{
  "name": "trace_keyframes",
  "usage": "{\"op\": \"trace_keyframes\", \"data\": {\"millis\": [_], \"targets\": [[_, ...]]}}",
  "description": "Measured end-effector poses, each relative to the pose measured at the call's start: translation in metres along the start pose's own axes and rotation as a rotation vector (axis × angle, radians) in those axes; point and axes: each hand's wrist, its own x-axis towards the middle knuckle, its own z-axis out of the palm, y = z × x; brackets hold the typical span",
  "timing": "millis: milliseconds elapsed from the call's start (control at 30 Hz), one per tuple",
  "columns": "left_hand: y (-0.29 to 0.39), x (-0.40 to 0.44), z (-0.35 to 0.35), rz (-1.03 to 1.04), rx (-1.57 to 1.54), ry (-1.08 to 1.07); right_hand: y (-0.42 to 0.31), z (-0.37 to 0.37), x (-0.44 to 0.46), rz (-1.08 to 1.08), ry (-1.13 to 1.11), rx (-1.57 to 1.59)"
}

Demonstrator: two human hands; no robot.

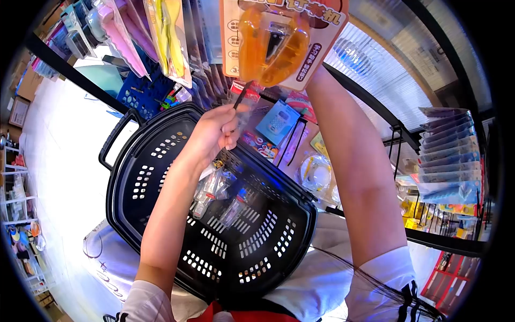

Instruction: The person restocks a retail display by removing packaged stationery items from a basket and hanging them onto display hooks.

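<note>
Black basket (129, 155) over white floor (64, 161), shop racks (445, 242) around, left hand (217, 129) pinching a dark prong (242, 95), right hand's hidden so can't tell.

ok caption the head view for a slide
Left hand at a thin dark rod, orange stapler pack above, black basket below.

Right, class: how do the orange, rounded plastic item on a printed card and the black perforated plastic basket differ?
The orange, rounded plastic item is bright and glossy; the black perforated plastic basket is dark and slotted. The item is mounted on a printed card; the basket is open, with clear plastic packets inside. The item appears smaller than the basket. Both look plastic.
</note>
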Motion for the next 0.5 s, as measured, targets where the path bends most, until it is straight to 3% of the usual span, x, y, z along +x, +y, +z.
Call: {"op": "trace_keyframes", "data": {"millis": [100, 233, 267, 333, 400, 467, 500], "targets": [[-0.001, 0.003, -0.011, -0.011, -0.020, -0.096, 0.006, -0.009, -0.013, -0.037, 0.071, 0.107], [-0.003, -0.010, -0.001, 0.097, 0.204, 0.160, 0.013, -0.044, -0.095, -0.210, 0.391, 0.260], [-0.008, -0.018, -0.002, 0.148, 0.208, 0.192, -0.009, -0.066, -0.132, -0.188, 0.451, 0.055], [-0.026, -0.035, -0.009, 0.247, 0.210, 0.254, 0.025, -0.060, -0.194, 0.083, 0.503, 0.159], [-0.048, -0.055, -0.007, 0.177, 0.241, 0.247, 0.079, -0.032, -0.245, 0.243, 0.529, 0.185], [-0.068, -0.080, -0.005, 0.127, 0.265, 0.149, 0.123, -0.009, -0.286, 0.612, 0.081, -0.160], [-0.072, -0.094, 0.002, 0.051, 0.364, 0.173, 0.148, 0.015, -0.308, 0.510, 0.036, -0.323]]}}
